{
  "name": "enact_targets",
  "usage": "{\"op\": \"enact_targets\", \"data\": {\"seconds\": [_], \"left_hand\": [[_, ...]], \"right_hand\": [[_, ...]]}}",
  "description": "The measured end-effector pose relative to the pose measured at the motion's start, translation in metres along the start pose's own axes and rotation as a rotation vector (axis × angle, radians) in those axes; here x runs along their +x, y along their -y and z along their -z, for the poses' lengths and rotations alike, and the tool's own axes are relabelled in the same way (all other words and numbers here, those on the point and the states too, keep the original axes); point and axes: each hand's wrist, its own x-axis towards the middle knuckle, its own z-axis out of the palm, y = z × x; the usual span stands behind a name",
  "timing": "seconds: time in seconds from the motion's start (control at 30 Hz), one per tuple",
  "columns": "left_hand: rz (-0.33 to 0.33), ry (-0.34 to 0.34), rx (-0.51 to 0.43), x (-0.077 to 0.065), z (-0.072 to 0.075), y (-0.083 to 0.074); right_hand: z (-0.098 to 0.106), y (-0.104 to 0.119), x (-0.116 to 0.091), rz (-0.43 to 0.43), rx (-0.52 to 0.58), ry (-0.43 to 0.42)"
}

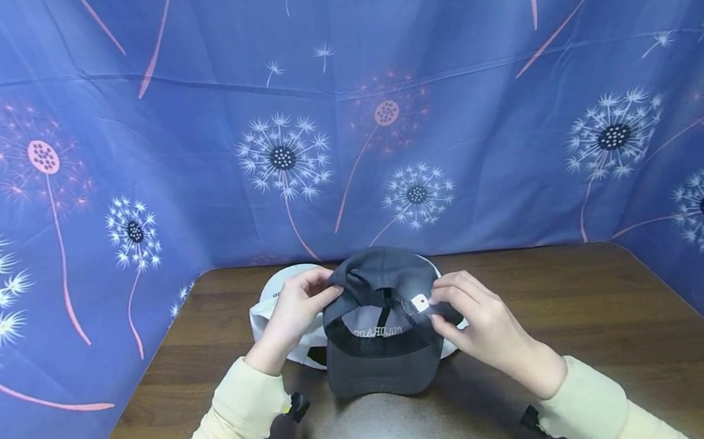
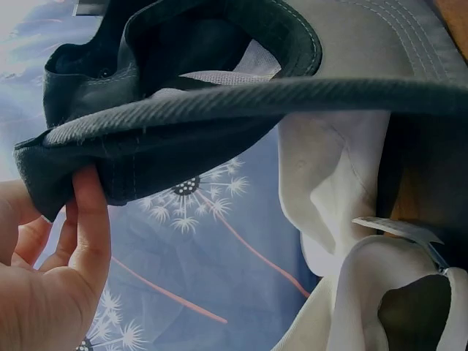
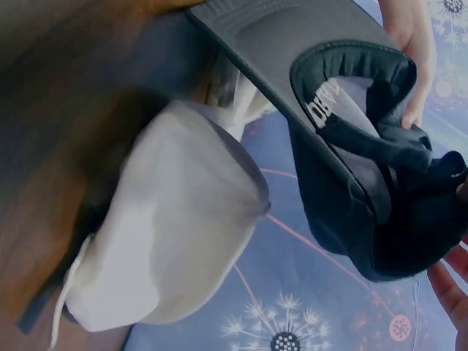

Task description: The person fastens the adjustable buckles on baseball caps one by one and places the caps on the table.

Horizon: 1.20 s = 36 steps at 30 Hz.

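Note:
A dark grey baseball cap [image 1: 385, 373] is held up by both hands, its brim toward me and its inside showing. Light lettering [image 1: 378, 332] reads reversed within it. My left hand [image 1: 297, 309] pinches the cap's edge on the left; in the left wrist view its fingers [image 2: 89, 212] press the dark band from below. On the other side, my right hand [image 1: 487, 320] grips the cap's back edge by a small bright white piece [image 1: 421, 303]. The right wrist view shows fingertips [image 3: 440, 281] at the dark fabric.
Behind the dark cap, white headwear [image 1: 262, 320] lies on the brown wooden table [image 1: 570, 303], partly hidden. A white cap [image 3: 175, 227] fills much of the right wrist view. Blue dandelion-print cloth [image 1: 485, 132] hangs behind and at both sides.

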Motion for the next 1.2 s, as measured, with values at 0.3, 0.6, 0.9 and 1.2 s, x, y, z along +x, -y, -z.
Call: {"op": "enact_targets", "data": {"seconds": [0.3, 0.6, 0.9, 1.2], "left_hand": [[0.002, -0.011, 0.029, -0.009, -0.003, -0.024], [0.015, -0.021, -0.011, -0.004, -0.008, 0.001], [0.049, -0.028, -0.004, -0.007, -0.014, 0.001], [-0.016, -0.079, 0.156, -0.012, -0.012, -0.009]], "right_hand": [[0.01, -0.006, 0.008, -0.102, 0.006, -0.037], [0.02, -0.008, 0.016, -0.203, 0.035, -0.076], [0.029, 0.001, 0.027, -0.42, 0.151, -0.102], [0.032, 0.003, 0.026, -0.6, 0.37, -0.093]]}}
